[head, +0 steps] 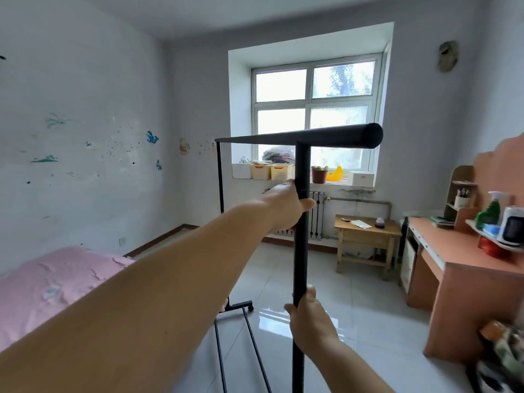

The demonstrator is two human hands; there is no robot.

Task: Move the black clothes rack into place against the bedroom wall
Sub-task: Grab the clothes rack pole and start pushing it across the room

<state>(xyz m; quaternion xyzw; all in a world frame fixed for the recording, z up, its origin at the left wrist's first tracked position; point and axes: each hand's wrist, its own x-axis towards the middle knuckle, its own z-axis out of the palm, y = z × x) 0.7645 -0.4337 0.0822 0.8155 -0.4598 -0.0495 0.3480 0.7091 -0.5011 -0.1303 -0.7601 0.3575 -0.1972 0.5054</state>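
Pink bed at 9 o'clock, against the marked wall. Left hand closes around the near upright of the black clothes rack — centre frame, standing on the tiled floor. Right hand grips the same post lower, at 6 o'clock. Wooden table and desk at 3 o'clock.

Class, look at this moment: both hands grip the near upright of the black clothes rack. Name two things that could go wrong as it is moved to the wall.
1. Both the left hand and right hand hold one upright of the clothes rack, so the far end may swing or tip.
2. Its wheeled base sits close to the pink bed and might catch on it.
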